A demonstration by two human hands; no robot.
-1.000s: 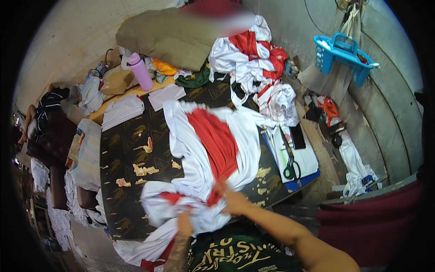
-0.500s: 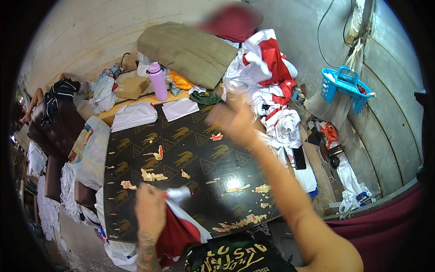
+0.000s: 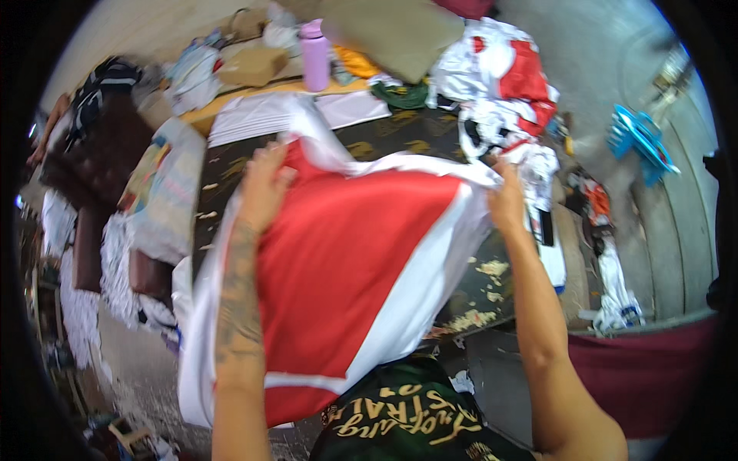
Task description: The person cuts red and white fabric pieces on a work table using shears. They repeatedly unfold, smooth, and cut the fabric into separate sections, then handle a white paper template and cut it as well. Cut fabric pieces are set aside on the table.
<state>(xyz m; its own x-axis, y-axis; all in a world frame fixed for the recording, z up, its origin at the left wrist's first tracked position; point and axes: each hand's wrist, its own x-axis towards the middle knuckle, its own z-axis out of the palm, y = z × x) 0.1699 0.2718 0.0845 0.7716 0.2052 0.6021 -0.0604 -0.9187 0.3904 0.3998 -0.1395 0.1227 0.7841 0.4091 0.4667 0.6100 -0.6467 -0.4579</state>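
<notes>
Brought right hand [image 3: 505,194] back since the earlier frame, from the heaped white-and-red cloth [image 3: 530,77] beyond the far right of the black table [image 3: 400,132] to the table's right side; moved left hand [image 3: 267,175] up from the table's near left toward its far left; opened out the red-and-white cloth [image 3: 357,246], now spread across the table's middle and hanging past its near edge; see also a folded white stack [image 3: 246,117] at the table's far left, and a lilac bottle [image 3: 314,63] just beyond its far edge.

With right hand, appears to pinch a white corner toward the table's right; with left hand, lies palm down over the cloth's upper left, fingers extended; cannot tell whether gripping a fold or only pressing.

Judge as light, limp and soft, perhaps slippery from the sheen; not fragile, but likely to crease and slide; best to take hold at the white border, near two far corners, between thumb and fingers; avoid grabbing mid-panel for fear of bunching.
</notes>
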